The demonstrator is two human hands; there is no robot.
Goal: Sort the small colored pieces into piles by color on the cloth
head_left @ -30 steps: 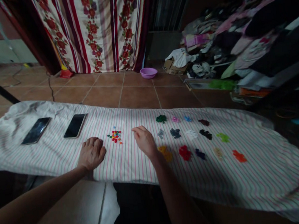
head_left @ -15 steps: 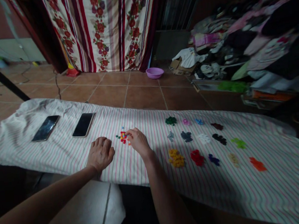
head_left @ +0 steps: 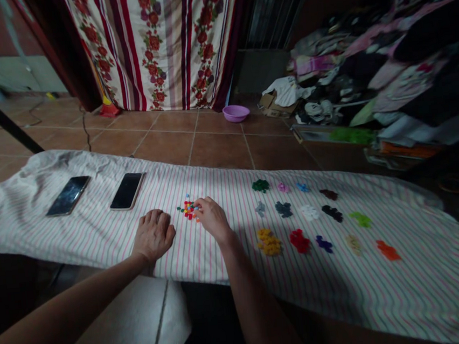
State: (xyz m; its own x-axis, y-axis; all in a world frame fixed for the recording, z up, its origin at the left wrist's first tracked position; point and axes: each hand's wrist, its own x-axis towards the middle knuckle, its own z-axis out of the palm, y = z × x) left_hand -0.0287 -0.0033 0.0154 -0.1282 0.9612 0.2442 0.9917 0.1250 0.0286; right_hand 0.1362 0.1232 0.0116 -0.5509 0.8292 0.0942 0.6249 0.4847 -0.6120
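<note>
A small mixed heap of tiny coloured pieces (head_left: 188, 214), with red, yellow, green, blue and orange among them, lies on the striped cloth (head_left: 214, 184). My right hand (head_left: 213, 219) reaches in from its right side, thumb and fingers pinched together at the heap's edge. Whatever sits between those fingertips is too small to make out. To the left of the heap, my left hand (head_left: 153, 236) rests palm down on the cloth, fingers laid out and holding nothing. Right of my right hand are piles sorted by colour, including yellow (head_left: 269, 242), red (head_left: 299, 241) and dark green (head_left: 260, 186).
Two phones (head_left: 68, 196) (head_left: 127, 191) lie on the cloth at left. More piles, such as white (head_left: 309, 212), black (head_left: 332, 214) and orange (head_left: 388, 250), extend rightward. Beyond the table, a purple basin (head_left: 236, 113) stands on the tiled floor, near heaped clothes (head_left: 398, 69).
The view has shifted slightly, so the sorted piles appear a little further left. My right hand stays pinched at the mixed heap, and my left hand has stayed in place.
</note>
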